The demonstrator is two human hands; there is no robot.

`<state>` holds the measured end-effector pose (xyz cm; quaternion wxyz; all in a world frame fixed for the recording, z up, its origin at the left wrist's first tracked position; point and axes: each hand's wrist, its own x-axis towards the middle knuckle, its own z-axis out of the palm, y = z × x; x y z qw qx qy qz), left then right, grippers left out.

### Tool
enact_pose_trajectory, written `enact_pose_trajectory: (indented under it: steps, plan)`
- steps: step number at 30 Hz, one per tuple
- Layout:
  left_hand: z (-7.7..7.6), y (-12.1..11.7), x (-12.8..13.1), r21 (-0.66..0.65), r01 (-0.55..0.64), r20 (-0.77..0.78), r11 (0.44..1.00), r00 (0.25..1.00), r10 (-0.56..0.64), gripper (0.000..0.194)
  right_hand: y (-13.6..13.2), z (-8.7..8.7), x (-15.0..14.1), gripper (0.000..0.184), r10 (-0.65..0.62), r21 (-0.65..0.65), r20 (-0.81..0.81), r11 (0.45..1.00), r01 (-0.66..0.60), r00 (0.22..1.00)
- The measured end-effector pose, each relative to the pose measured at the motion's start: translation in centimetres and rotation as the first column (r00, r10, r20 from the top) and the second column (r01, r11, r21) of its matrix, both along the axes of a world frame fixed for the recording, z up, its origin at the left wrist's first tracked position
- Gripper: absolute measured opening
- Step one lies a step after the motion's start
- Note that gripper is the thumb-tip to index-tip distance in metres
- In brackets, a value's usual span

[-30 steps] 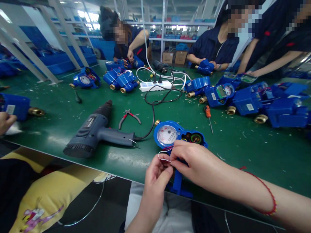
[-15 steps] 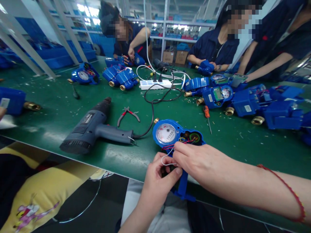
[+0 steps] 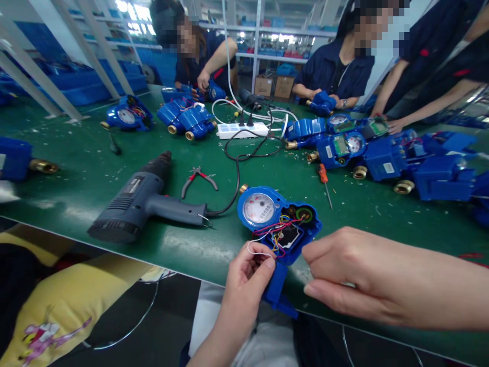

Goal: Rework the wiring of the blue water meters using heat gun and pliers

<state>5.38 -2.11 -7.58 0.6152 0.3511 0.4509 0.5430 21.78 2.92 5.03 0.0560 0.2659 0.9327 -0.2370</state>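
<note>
An opened blue water meter (image 3: 277,224) lies at the near edge of the green table (image 3: 95,173), its white dial up and coloured wires showing in its open compartment. My left hand (image 3: 248,272) pinches a thin white wire (image 3: 256,246) that loops out of the meter. My right hand (image 3: 344,267) hovers just right of the meter with fingers curled and thumb pressed to them; nothing shows in it. The meter's blue lid hangs over the table edge below my left hand.
A grey electric drill (image 3: 147,201) lies left of the meter, its black cord running to a white power strip (image 3: 242,131). Red-handled pliers (image 3: 198,178) and an orange screwdriver (image 3: 325,184) lie nearby. Several blue meters (image 3: 382,158) crowd the right and far side, where other people work.
My right hand has drawn back to the right off the meter, uncovering the wire compartment. My left hand keeps its pinch on the white wire.
</note>
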Motion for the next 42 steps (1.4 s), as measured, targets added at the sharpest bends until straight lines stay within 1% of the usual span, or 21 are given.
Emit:
enact_pose_trajectory:
  steps: [1,4,7,10,15,18,20,22,24,25,27,29,32,36,39,42]
  plan:
    - [-0.1,0.0,0.0,-0.008,0.0,0.026,1.0,1.0,0.001,0.015,-0.2,-0.4,0.0,0.029,-0.021,0.003,-0.01,1.0,0.021,1.0]
    - [-0.3,-0.1,0.1,0.004,-0.028,0.04,1.0,0.999,0.028,0.021,-0.4,-2.2,-0.6,0.016,-0.129,0.125,-0.116,0.982,0.144,0.985]
    - [-0.4,-0.3,0.0,0.031,-0.05,-0.001,0.998,0.999,0.05,0.03,-0.2,-3.8,-1.4,0.019,-0.17,0.17,-0.164,0.965,0.197,0.972]
    - [-0.1,-0.2,-0.1,0.018,-0.063,-0.047,0.998,0.997,0.064,0.036,-0.1,-4.3,-1.9,0.019,-0.185,0.171,-0.171,0.962,0.214,0.968]
    - [0.7,0.3,0.0,-0.027,-0.131,-0.067,0.991,0.989,0.129,0.043,-0.4,-4.8,-2.2,0.013,-0.217,0.211,-0.18,0.944,0.253,0.96]
    - [0.8,0.5,-0.1,-0.045,-0.13,-0.117,0.991,0.985,0.124,0.046,-0.8,-5.6,-2.4,0.017,-0.211,0.264,-0.216,0.927,0.265,0.953]
    - [0.7,0.4,-0.2,-0.024,-0.113,-0.1,0.993,0.989,0.11,0.043,-1.0,-6.1,-2.4,0.021,-0.184,0.33,-0.234,0.909,0.256,0.955]
    - [0.8,0.3,-0.3,-0.014,-0.068,-0.023,0.998,0.997,0.068,0.031,-1.2,-6.5,-2.4,0.021,-0.151,0.421,-0.259,0.871,0.252,0.954]
    - [0.9,0.3,-0.2,-0.045,-0.007,0.04,0.999,0.999,0.009,0.016,-1.2,-6.6,-2.4,0.02,-0.119,0.491,-0.27,0.837,0.243,0.955]
    - [1.0,0.4,-0.1,-0.071,0.017,0.046,0.997,0.999,-0.014,0.013,-1.1,-6.6,-2.4,0.019,-0.113,0.504,-0.269,0.83,0.24,0.957]
    - [1.0,0.5,0.1,-0.114,0.044,0.024,0.993,0.999,-0.042,0.017,-0.8,-6.4,-2.3,0.018,-0.132,0.467,-0.259,0.85,0.243,0.957]
    - [0.9,0.6,0.2,-0.117,0.053,0.01,0.992,0.999,-0.053,0.021,-0.5,-6.2,-2.1,0.018,-0.195,0.38,-0.247,0.882,0.28,0.949]
    - [0.5,0.6,0.1,-0.074,0.03,-0.021,0.997,0.999,-0.031,0.021,-0.3,-5.7,-1.7,0.022,-0.264,0.264,-0.226,0.91,0.32,0.938]
    - [0.2,0.3,0.0,-0.007,-0.024,-0.088,1.0,0.996,0.023,0.026,-0.6,-5.4,-1.5,0.024,-0.257,0.174,-0.222,0.939,0.298,0.941]
    - [0.5,0.2,0.0,0.008,-0.05,-0.114,0.999,0.992,0.051,0.032,-0.7,-5.4,-1.8,0.02,-0.271,0.177,-0.223,0.934,0.312,0.937]
    - [0.8,0.2,0.1,-0.003,-0.061,-0.156,0.998,0.986,0.06,0.037,-0.9,-5.7,-2.2,0.016,-0.259,0.286,-0.178,0.91,0.301,0.95]
